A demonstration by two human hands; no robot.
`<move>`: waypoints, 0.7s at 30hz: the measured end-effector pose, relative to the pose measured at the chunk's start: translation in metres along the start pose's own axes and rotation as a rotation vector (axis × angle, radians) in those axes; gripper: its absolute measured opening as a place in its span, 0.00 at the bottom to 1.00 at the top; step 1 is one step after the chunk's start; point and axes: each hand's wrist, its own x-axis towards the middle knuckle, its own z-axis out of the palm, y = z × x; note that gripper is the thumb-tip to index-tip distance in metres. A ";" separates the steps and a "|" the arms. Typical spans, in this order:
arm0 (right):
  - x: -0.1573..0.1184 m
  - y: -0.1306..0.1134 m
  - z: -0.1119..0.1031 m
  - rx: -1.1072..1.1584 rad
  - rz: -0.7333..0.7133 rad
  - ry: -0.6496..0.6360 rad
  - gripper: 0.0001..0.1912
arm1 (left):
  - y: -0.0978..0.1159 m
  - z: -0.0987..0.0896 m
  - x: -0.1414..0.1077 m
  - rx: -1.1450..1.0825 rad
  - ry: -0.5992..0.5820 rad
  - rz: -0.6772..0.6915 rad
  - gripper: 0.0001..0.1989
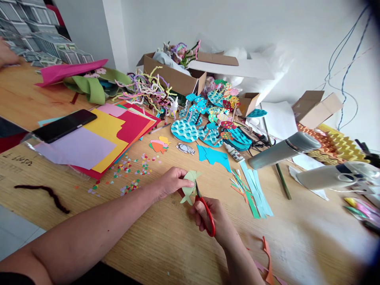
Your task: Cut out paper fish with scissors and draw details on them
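Pinched in my left hand is a pale green paper fish, its forked tail pointing down toward me. My right hand grips a pair of scissors by the red handles, fingers wrapped round them. The metal blades point up and lie against the right edge of the green paper. Just beyond my hands, several cut paper fish in orange, yellow and pink lie in a small pile. Beside them is a paper cut-out with a black line drawing.
Coloured paper sheets with a black phone lie left, near scattered confetti. Blue wavy fish decorations stand at the back. Light blue strips, a grey bottle and a white bottle are right. Another person's hand shows far left.
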 end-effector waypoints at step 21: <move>0.001 -0.003 0.001 -0.026 -0.050 -0.014 0.31 | 0.002 0.001 -0.001 0.041 0.009 0.003 0.09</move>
